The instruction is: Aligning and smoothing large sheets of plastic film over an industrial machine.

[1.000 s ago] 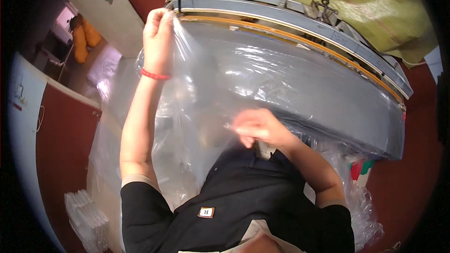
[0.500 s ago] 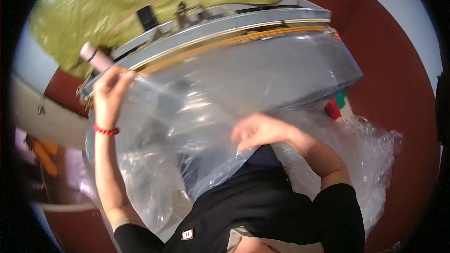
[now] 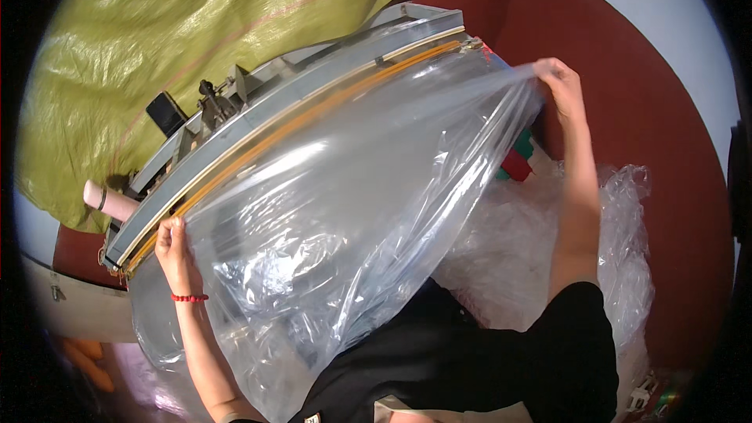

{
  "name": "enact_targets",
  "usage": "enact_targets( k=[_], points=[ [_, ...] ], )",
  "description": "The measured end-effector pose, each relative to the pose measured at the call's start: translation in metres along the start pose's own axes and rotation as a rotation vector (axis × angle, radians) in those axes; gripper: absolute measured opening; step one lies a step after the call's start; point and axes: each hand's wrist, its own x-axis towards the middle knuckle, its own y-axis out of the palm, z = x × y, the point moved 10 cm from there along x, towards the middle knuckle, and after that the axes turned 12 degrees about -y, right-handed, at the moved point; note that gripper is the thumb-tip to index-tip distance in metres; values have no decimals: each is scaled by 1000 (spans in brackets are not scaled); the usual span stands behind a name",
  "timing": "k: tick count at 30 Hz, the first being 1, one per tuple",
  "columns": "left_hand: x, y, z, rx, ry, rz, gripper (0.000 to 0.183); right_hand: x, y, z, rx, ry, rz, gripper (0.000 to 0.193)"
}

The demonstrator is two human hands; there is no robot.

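A wide sheet of clear plastic film (image 3: 313, 211) is stretched between my two hands, its top edge running up from left to right. My left hand (image 3: 174, 247), with a red bead bracelet at the wrist, pinches the film's left corner close to the machine's front edge. Raised at the right, my right hand (image 3: 560, 82) grips the other end, where the film gathers into folds. Beyond the film lies a long grey sealing machine (image 3: 290, 102) with an orange strip (image 3: 313, 113) along its near side. Loose film hangs down over my lap.
A heap of crumpled clear film (image 3: 501, 251) lies at my right. A pink bottle (image 3: 110, 200) and a dark phone (image 3: 166, 114) are by the machine's far left side. Yellow-green woven sheeting (image 3: 196, 23) spreads behind it. The floor (image 3: 627, 86) is dark red.
My right hand has moved from the middle up to the far right, pulling the film out wide. My left hand appears lower, still pinching. The whole view has turned, so the machine slants more.
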Motion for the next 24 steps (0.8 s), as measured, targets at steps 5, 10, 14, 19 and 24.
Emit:
enact_targets(
  k=[5, 10, 14, 19, 24],
  points=[
    [20, -44, 71, 120, 9, -111, 13, -2, 82, -88, 258, 164, -68, 9],
    [16, -72, 113, 298, -199, -158, 16, -22, 126, -128, -250, 177, 65, 18],
    [11, -67, 106, 300, -103, -176, 16, -19, 122, -104, -664, 97, 104, 24],
    [16, -87, 118, 264, -76, -248, 16, -8, 137, -92, -715, 82, 162, 29],
    [14, -91, 114, 191, 9, -314, 17, 3, 157, -100, -693, 107, 137, 30]
  ],
)
